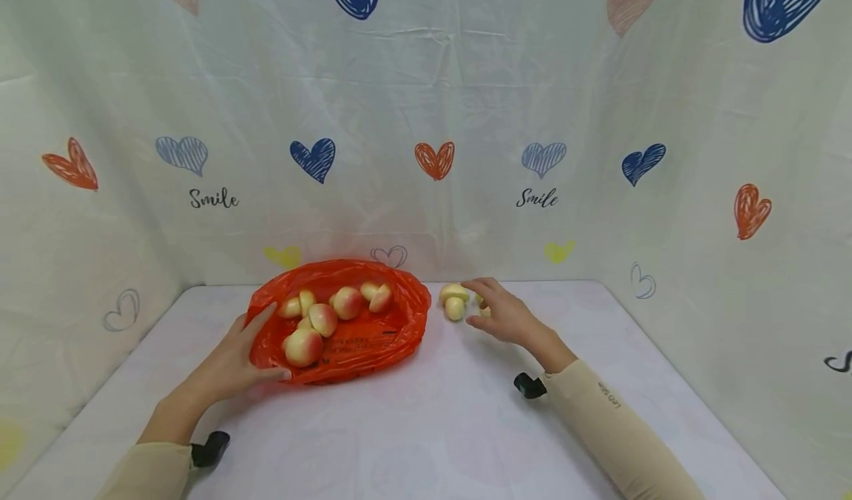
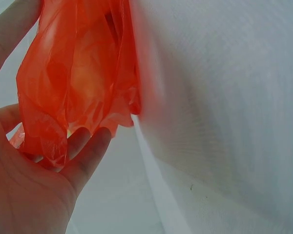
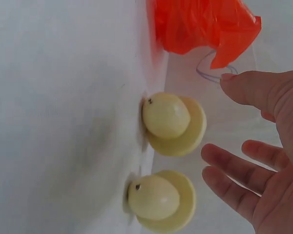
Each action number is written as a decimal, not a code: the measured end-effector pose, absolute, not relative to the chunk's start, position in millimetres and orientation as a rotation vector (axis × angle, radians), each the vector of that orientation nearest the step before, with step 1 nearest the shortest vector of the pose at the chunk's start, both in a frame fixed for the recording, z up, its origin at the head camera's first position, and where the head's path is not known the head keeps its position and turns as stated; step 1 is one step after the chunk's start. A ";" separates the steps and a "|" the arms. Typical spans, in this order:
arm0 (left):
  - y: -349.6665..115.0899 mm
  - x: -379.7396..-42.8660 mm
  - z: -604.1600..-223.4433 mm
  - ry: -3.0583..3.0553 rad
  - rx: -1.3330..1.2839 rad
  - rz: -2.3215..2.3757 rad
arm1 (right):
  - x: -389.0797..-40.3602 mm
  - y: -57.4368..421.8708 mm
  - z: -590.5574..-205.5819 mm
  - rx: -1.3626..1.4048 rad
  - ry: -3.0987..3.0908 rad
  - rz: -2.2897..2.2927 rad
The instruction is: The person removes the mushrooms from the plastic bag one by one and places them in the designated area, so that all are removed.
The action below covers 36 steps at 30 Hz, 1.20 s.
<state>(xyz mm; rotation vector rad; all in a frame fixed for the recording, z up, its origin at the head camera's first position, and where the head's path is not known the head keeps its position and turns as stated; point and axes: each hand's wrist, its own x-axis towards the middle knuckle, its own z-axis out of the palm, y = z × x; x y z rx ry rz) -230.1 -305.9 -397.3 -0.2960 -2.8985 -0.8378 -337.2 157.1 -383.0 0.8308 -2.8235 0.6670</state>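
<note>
A red plastic bag [image 1: 407,315] sits on the desk left of centre, its mouth spread wide and its rim rolled out unevenly. Five mushroom-shaped pieces [image 1: 304,346] can be made out in it, cream to pale yellow, most with a pink blush; they gather mainly toward the left and far side, and dark print (too small to read) marks the bare plastic near them. The left hand [image 1: 234,358] rests against the bag's left edge, its grip spread, thumb along the near side and fingers up the far side, with folds of plastic between them in the left wrist view.

Just right of the bag lies a pale yellow mushroom-shaped piece [image 1: 455,302], and beside it a second piece [image 3: 154,197], partly hidden behind the right hand [image 1: 504,316] in the head view. That hand's grip is spread too, thumb well apart from the fingers, near both pieces and touching neither.

Beige sleeves [image 1: 615,433] cover the forearms, each with a black device [image 1: 529,386] at the wrist. Beneath everything is the white desk [image 1: 426,433]; behind it hangs a pale cloth [image 1: 399,100] with red, blue, pink and yellow hearts (and "Smile" written twice facing the person).
</note>
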 end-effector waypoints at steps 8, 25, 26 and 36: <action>-306.2 -229.4 -398.6 -2.886 -0.315 -0.825 | -326.2 127.2 -377.4 1.010 -2.759 0.635; -306.6 -229.0 -396.4 -2.868 -0.341 -0.822 | -317.7 81.8 -362.2 1.226 -2.485 0.574; -306.4 -229.0 -396.3 -2.869 -0.341 -0.822 | -317.0 78.9 -360.9 1.226 -2.488 0.565; -307.4 -228.7 -396.2 -2.873 -0.332 -0.839 | -314.1 49.6 -352.7 1.292 -2.491 0.565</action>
